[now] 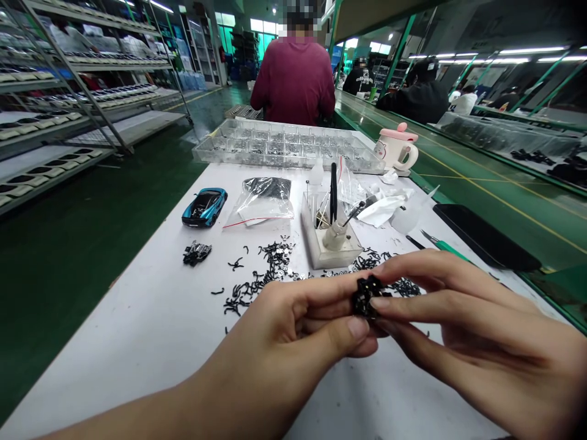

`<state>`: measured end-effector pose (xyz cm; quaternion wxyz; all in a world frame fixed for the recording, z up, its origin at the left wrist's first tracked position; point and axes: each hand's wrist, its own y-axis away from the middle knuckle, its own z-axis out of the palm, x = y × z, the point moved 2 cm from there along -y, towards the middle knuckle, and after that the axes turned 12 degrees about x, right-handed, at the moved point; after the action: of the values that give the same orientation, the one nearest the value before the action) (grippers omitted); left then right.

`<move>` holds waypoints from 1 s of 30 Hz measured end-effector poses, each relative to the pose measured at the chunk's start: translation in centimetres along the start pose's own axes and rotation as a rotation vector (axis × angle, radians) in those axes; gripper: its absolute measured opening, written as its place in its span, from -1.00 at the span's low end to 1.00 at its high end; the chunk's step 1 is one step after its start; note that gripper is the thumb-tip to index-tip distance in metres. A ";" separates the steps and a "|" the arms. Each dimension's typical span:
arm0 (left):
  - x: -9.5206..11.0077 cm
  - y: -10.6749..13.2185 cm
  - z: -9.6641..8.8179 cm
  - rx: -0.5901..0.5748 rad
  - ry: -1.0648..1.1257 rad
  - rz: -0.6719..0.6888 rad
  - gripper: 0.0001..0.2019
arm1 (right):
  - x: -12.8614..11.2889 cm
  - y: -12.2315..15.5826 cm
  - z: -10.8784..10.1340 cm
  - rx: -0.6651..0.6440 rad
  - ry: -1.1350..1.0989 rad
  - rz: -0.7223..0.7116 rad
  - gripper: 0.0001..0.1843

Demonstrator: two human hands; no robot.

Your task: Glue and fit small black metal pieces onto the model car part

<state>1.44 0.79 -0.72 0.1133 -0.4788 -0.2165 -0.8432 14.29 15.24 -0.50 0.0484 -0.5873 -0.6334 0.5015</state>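
Observation:
Between my two hands, above the white table, is a small black plastic model part [365, 296] with tiny shiny spots. My left hand [316, 330] pinches it from the left with thumb and fingers. The fingertips of my right hand [454, 311] close on its right side. Beneath and behind the hands lie many small black curved pieces [247, 287] and little silvery bits. A black and silver model part [197, 253] rests farther left, below a blue toy car [205, 206]. The undersides of the held part are hidden by fingers.
A holder box [316, 250] with a small bottle and tools stands behind my hands. Beyond are a zip bag [263, 198], a compartment tray [284, 150] and a lidded mug [397, 148]. At right lie a green-handled knife [443, 244] and a dark phone [486, 237]. A person sits ahead.

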 end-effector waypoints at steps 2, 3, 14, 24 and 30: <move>0.2 -0.1 0.0 -0.018 0.008 -0.014 -0.65 | 0.1 -0.1 0.0 0.004 -0.002 -0.018 -0.79; 0.3 -0.2 0.0 -0.027 0.013 -0.026 -0.65 | 0.1 -0.2 0.0 0.006 -0.004 -0.033 -0.79; 0.3 -0.5 -0.4 0.031 -0.031 -0.108 -0.67 | 1.2 0.0 0.5 -0.011 -0.200 -0.036 -0.48; 0.2 -0.9 -1.3 0.134 -0.155 -0.126 -0.67 | 0.4 -0.6 0.7 -0.075 -0.095 -0.101 -0.57; 0.4 -1.1 -0.8 0.163 0.239 -0.181 -0.82 | 4.3 -3.3 0.6 0.173 -0.225 0.278 -0.59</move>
<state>0.15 1.42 -1.02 0.1003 -0.3426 -0.3116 -0.8806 10.30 18.94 -0.82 -0.0420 -0.6030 -0.5021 0.6185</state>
